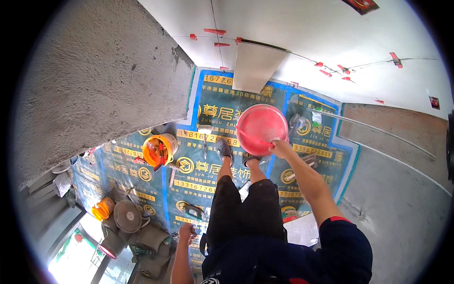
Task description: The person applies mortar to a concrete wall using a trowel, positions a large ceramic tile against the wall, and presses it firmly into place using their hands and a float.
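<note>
In my right hand (280,148) is the near edge of a pinkish-red plastic bucket (262,124), fingers closed at the end of a red strip that crosses its opening. The bucket is in front of my feet, above the covered floor; whether it touches the floor I cannot tell. My left hand (187,232) hangs low beside my left leg with its fingers curled in, and what they hold, if anything, is hidden. Close to that hand on the floor lies a dark, flat tool (194,212).
Left of my feet stands an orange bucket (160,150) of tools, beside mallets (205,130). Printed green sheeting (215,182) covers the floor. A loose pale panel (257,66) leans on the tiled wall (302,28) ahead. A fan (127,216) stands at lower left, a long pole (378,130) at right.
</note>
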A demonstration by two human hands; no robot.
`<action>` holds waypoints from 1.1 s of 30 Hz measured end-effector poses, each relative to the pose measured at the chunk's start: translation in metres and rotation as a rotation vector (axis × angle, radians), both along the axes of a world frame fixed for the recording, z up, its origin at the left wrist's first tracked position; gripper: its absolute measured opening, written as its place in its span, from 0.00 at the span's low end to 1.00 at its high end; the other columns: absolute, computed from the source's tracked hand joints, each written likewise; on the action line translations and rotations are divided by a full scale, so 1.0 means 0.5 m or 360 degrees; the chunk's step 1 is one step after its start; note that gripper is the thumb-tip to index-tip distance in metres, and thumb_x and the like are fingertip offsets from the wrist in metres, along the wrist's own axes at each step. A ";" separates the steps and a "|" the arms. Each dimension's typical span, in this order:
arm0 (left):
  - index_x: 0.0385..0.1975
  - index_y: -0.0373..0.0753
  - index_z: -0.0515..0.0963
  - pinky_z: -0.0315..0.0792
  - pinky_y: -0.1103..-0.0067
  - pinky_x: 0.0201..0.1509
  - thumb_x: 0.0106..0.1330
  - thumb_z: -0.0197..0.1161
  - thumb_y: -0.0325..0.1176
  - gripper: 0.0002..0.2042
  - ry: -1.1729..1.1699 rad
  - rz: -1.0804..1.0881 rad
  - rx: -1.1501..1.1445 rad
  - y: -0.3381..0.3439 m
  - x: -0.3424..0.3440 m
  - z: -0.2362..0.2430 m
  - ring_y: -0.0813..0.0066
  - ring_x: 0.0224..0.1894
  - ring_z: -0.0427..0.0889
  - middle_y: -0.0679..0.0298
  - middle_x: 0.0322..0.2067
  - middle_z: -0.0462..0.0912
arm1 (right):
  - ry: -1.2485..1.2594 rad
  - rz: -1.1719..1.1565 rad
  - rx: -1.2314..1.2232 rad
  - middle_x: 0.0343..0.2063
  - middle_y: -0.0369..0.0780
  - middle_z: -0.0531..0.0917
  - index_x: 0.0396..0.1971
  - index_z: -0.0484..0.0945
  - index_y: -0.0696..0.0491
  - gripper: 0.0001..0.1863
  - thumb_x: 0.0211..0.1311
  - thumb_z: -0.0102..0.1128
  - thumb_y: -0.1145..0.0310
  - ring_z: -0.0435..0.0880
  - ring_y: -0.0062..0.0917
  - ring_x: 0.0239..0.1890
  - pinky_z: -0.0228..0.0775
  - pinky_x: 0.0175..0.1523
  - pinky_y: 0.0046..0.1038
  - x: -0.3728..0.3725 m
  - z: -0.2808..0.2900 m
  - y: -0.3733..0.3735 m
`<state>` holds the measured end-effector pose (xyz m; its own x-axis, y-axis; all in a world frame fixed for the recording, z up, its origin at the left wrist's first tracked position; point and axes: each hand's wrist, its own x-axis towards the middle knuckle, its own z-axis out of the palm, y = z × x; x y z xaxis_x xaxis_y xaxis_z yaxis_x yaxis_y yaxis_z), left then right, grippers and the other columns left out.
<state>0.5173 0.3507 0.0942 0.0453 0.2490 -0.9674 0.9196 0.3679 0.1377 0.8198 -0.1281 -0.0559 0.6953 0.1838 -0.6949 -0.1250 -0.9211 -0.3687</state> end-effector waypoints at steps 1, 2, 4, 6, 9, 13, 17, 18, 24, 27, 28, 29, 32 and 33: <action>0.24 0.41 0.68 0.55 0.78 0.11 0.61 0.53 0.37 0.08 -0.0010 0.0006 -0.0057 0.001 0.007 -0.006 0.73 0.10 0.63 0.66 0.13 0.64 | 0.0002 -0.0009 -0.0021 0.35 0.50 0.82 0.38 0.80 0.54 0.20 0.54 0.54 0.54 0.81 0.45 0.41 0.72 0.47 0.43 -0.009 -0.014 -0.003; 0.24 0.41 0.68 0.55 0.78 0.11 0.61 0.53 0.37 0.08 -0.0009 -0.0006 -0.0079 0.004 0.016 -0.011 0.73 0.10 0.63 0.66 0.13 0.64 | -0.0069 0.0047 -0.0017 0.34 0.49 0.83 0.37 0.80 0.55 0.20 0.53 0.54 0.53 0.82 0.45 0.39 0.72 0.46 0.42 -0.027 -0.025 -0.003; 0.24 0.41 0.68 0.55 0.78 0.11 0.61 0.53 0.36 0.07 0.0010 -0.0066 -0.0094 -0.006 0.033 -0.014 0.73 0.10 0.63 0.66 0.13 0.64 | -0.0134 0.0119 -0.0021 0.32 0.49 0.83 0.35 0.80 0.56 0.20 0.52 0.55 0.53 0.82 0.44 0.38 0.72 0.46 0.41 -0.038 -0.021 0.013; 0.24 0.42 0.68 0.56 0.78 0.11 0.61 0.53 0.35 0.07 -0.0016 -0.0093 -0.0137 -0.006 0.047 -0.027 0.74 0.10 0.61 0.67 0.14 0.63 | 0.0117 0.0183 -0.0067 0.36 0.46 0.83 0.37 0.80 0.54 0.21 0.53 0.55 0.53 0.81 0.42 0.41 0.71 0.48 0.40 -0.045 -0.010 0.046; 0.23 0.42 0.67 0.56 0.79 0.10 0.61 0.53 0.35 0.07 -0.0089 -0.0034 -0.0193 -0.002 0.074 -0.055 0.76 0.12 0.62 0.67 0.15 0.64 | 0.0294 0.0135 -0.0232 0.43 0.45 0.81 0.43 0.79 0.51 0.20 0.53 0.56 0.56 0.78 0.43 0.48 0.70 0.52 0.39 -0.055 0.016 0.097; 0.22 0.42 0.68 0.57 0.79 0.11 0.62 0.52 0.37 0.09 -0.0264 -0.0339 -0.0380 0.008 0.150 -0.081 0.76 0.12 0.64 0.66 0.15 0.66 | -0.0443 -0.0065 -0.0102 0.48 0.46 0.77 0.47 0.76 0.49 0.19 0.55 0.57 0.61 0.75 0.43 0.53 0.68 0.55 0.39 -0.056 0.063 0.123; 0.23 0.42 0.68 0.57 0.80 0.10 0.61 0.52 0.37 0.09 -0.0191 -0.0364 -0.0328 -0.017 0.253 -0.085 0.76 0.11 0.64 0.65 0.15 0.66 | -0.0774 -0.0757 0.0020 0.48 0.49 0.76 0.49 0.75 0.53 0.20 0.56 0.58 0.63 0.74 0.44 0.52 0.67 0.56 0.37 0.007 0.148 0.140; 0.23 0.42 0.68 0.57 0.80 0.10 0.62 0.52 0.37 0.09 -0.0230 -0.0410 -0.0343 -0.024 0.286 -0.082 0.76 0.11 0.64 0.66 0.15 0.66 | -0.0642 -0.1015 0.0058 0.47 0.50 0.76 0.47 0.75 0.55 0.20 0.56 0.58 0.62 0.74 0.44 0.52 0.66 0.57 0.37 0.014 0.169 0.137; 0.24 0.42 0.68 0.57 0.80 0.11 0.62 0.52 0.37 0.08 -0.0492 -0.0587 -0.0468 -0.071 0.437 -0.042 0.76 0.12 0.64 0.67 0.14 0.65 | -0.0628 -0.1238 -0.0148 0.42 0.48 0.80 0.43 0.77 0.59 0.21 0.56 0.59 0.59 0.79 0.39 0.47 0.70 0.51 0.33 -0.019 0.242 -0.034; 0.25 0.42 0.68 0.57 0.81 0.13 0.64 0.52 0.37 0.08 -0.0607 -0.0571 -0.0675 -0.122 0.502 0.008 0.78 0.12 0.63 0.68 0.15 0.64 | -0.0433 -0.1764 0.0164 0.36 0.47 0.83 0.42 0.77 0.60 0.21 0.56 0.58 0.58 0.81 0.34 0.41 0.71 0.47 0.31 -0.043 0.315 -0.104; 0.26 0.43 0.68 0.59 0.81 0.16 0.66 0.50 0.37 0.09 -0.0661 -0.0566 -0.0752 -0.148 0.533 0.031 0.77 0.14 0.63 0.68 0.15 0.64 | -0.0617 -0.1760 0.0165 0.33 0.46 0.83 0.40 0.78 0.60 0.20 0.57 0.58 0.57 0.82 0.32 0.39 0.71 0.45 0.31 -0.052 0.339 -0.108; 0.25 0.42 0.69 0.61 0.79 0.17 0.66 0.49 0.38 0.10 -0.0819 -0.0832 -0.0685 -0.169 0.544 0.042 0.77 0.14 0.65 0.67 0.15 0.66 | -0.0813 -0.1759 0.0163 0.31 0.45 0.84 0.39 0.78 0.60 0.20 0.58 0.58 0.56 0.83 0.31 0.36 0.72 0.43 0.30 -0.074 0.369 -0.109; 0.21 0.39 0.72 0.68 0.74 0.29 0.68 0.45 0.41 0.17 -0.1086 -0.1888 -0.0562 -0.261 0.633 0.075 0.69 0.23 0.74 0.62 0.20 0.75 | -0.1108 -0.1152 0.0115 0.37 0.44 0.82 0.43 0.77 0.53 0.15 0.66 0.49 0.59 0.82 0.32 0.36 0.73 0.40 0.34 -0.100 0.436 -0.046; 0.25 0.38 0.74 0.70 0.73 0.33 0.68 0.44 0.41 0.17 -0.0967 -0.1452 -0.0714 -0.294 0.646 0.036 0.69 0.27 0.77 0.61 0.23 0.76 | -0.1219 -0.0610 0.0056 0.43 0.45 0.80 0.48 0.74 0.51 0.14 0.69 0.45 0.62 0.81 0.31 0.41 0.73 0.43 0.33 -0.085 0.471 -0.010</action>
<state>0.8403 0.2035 0.1123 0.5129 -0.4700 -0.7184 0.6954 -0.2632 0.6687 0.7774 -0.1330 0.1797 0.9891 -0.1471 -0.0062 -0.1300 -0.8527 -0.5059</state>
